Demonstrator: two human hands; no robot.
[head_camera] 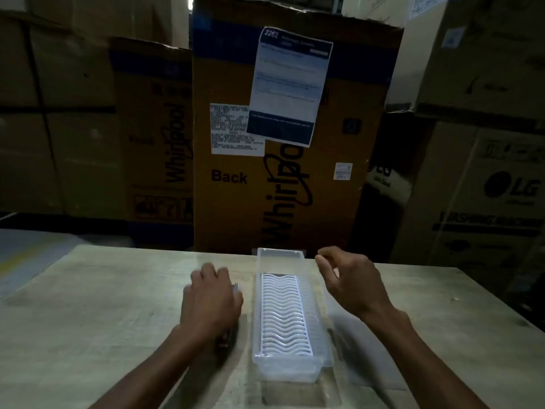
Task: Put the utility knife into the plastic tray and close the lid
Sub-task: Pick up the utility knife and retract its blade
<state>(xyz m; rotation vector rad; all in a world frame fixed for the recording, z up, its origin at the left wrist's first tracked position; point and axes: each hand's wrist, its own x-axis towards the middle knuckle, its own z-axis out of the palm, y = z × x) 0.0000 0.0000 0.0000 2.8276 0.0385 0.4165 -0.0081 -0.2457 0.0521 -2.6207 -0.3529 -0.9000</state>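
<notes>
Two hands and one tray on a pale wooden table, listed left to right as we see them:

- Left hand: palm down, pressed low to the table just left of the tray. We see it laid over a dark, narrow object that we take for the utility knife; only the near end shows below the heel of the hand, with a pale sliver at the knuckles. The fingers curl over it, but motion blur stops us telling whether they truly grip it or only rest on it.
- Plastic tray: clear, long and narrow, set lengthwise away from us at the table's middle. A white wavy-ribbed insert lies inside. The knife is outside the tray, beside its left wall.
- Lid: clear, standing up at the tray's far end, so the tray is open.
- Right hand: raised above the table just right of the tray, fingers loosely spread and bent, holding nothing, not touching the tray.
- Cardboard boxes: stacked behind the table; the central one bears paper labels.
</notes>
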